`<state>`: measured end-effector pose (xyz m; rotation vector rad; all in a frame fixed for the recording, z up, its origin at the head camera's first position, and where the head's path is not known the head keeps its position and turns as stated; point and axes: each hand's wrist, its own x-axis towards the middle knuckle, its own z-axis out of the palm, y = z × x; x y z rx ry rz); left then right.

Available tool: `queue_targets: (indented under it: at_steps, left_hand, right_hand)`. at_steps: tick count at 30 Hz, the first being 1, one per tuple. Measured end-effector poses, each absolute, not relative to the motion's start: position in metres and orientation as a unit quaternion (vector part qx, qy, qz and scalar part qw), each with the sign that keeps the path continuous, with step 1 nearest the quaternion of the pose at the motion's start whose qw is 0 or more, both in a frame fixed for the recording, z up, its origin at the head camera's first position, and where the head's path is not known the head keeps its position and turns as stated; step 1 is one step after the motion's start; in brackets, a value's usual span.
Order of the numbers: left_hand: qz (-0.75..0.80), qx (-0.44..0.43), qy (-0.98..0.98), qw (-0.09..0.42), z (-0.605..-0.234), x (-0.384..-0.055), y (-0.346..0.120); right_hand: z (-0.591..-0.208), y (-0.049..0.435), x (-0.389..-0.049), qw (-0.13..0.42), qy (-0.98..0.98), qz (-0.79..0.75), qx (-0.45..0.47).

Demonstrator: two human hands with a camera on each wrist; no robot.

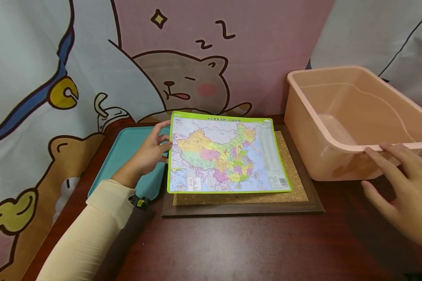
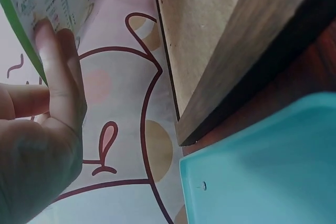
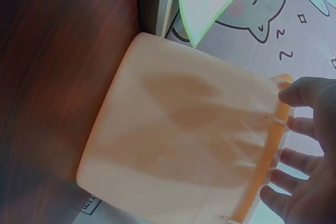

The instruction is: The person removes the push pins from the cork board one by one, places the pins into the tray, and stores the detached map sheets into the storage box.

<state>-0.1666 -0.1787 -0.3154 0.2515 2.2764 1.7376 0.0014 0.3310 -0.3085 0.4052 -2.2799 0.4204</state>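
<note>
My left hand pinches the left edge of a green-bordered map sheet of China, thumb and fingers on opposite faces in the left wrist view. The sheet is held slightly tilted above a corkboard with a dark wooden frame and hides most of its cork. My right hand is at the near rim of a peach plastic bin. Its fingers are spread, with the fingertips at the rim and the thumb apart from the bin in the head view.
Left of the corkboard lies a teal tray, partly behind my left hand; a small pin is on it in the left wrist view. Everything stands on a dark red-brown table. A cartoon-printed curtain hangs behind.
</note>
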Motion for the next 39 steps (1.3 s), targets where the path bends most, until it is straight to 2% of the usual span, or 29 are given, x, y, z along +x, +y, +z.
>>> queue_targets:
  at_steps: [9,23,39]
  left_hand:
    - [0.616,0.088,0.773,0.121,-0.309,-0.168,-0.18]
    - [0.696,0.093,0.71,0.043,-0.292,-0.171,-0.174]
    - [0.767,0.115,0.625,0.095,-0.263,-0.179,-0.122]
  right_hand:
    - [-0.312,0.332,0.003,0.377,-0.898,0.166,0.155]
    - [-0.313,0.334,0.002,0.374,-0.897,0.154,0.18]
    - [-0.313,0.333,0.004,0.356,-0.907,0.15,0.168]
